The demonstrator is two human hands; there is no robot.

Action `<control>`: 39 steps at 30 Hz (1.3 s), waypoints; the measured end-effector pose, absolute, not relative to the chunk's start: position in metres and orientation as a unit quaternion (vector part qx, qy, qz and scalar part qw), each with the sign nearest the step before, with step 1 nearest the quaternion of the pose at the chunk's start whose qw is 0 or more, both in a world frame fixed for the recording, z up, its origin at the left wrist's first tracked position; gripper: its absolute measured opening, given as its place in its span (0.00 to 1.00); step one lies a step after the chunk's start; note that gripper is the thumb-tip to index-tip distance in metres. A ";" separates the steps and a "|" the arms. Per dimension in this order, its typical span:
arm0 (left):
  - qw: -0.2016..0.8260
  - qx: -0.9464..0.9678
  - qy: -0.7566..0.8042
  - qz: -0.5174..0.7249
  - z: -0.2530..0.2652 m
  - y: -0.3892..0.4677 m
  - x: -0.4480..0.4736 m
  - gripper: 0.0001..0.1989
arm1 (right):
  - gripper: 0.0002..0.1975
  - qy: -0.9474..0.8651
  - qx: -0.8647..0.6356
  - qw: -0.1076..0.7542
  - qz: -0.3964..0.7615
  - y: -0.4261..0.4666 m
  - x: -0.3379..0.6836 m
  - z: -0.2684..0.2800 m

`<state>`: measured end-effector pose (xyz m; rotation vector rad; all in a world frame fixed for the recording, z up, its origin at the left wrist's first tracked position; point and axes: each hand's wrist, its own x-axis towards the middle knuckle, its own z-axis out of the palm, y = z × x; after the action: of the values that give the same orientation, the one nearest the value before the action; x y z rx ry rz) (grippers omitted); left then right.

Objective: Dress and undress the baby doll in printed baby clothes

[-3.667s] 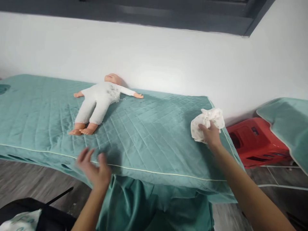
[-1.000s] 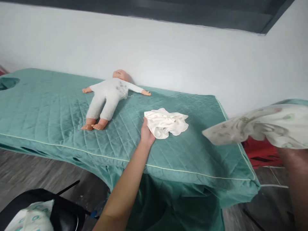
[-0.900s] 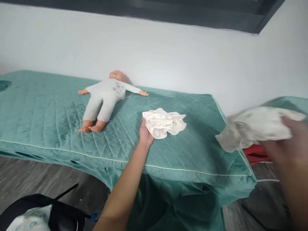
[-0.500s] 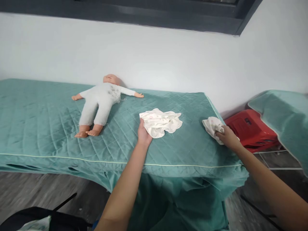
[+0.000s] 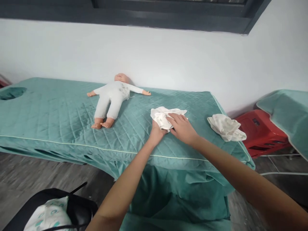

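Left hand (image 5: 157, 132) under cloth (image 5: 160, 118), fingers mostly hidden; cannot tell if clamped. Right hand (image 5: 184, 129) over cloth's right side, fingers slightly apart, touching; pinch unclear. Cloth thin, white, crumpled, between both hands' fingers. Left of fingers: doll (image 5: 112, 93), fabric body, smooth feet. Right: rumpled bundle (image 5: 226, 126). Beneath: bed (image 5: 60, 112), green, quilted.

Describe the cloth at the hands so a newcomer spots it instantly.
Find the green quilted bed against the white wall. Right of the doll lying on it, the left hand and right hand touch a crumpled white cloth. Unlike the loose white bundle at the bed's right end, it has hands on it.
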<state>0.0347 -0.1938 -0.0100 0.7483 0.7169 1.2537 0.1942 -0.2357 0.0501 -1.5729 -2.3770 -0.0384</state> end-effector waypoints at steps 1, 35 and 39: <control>0.664 0.372 0.328 0.559 -0.005 -0.190 0.032 0.35 | 0.23 -0.832 -0.541 0.118 -0.025 -0.229 0.186 0.056; 0.302 0.764 0.490 0.292 0.128 -0.084 -0.053 0.05 | 0.15 -0.634 -0.756 0.059 0.151 -0.182 0.328 0.172; 0.275 0.712 0.534 0.364 0.089 -0.072 -0.023 0.07 | 0.17 -0.677 -0.731 -0.022 0.082 -0.161 0.297 0.124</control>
<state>-0.0231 -0.0720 0.0887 1.9139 1.4343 0.9775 0.2968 -0.1610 0.1242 -2.3293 -2.1571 0.2601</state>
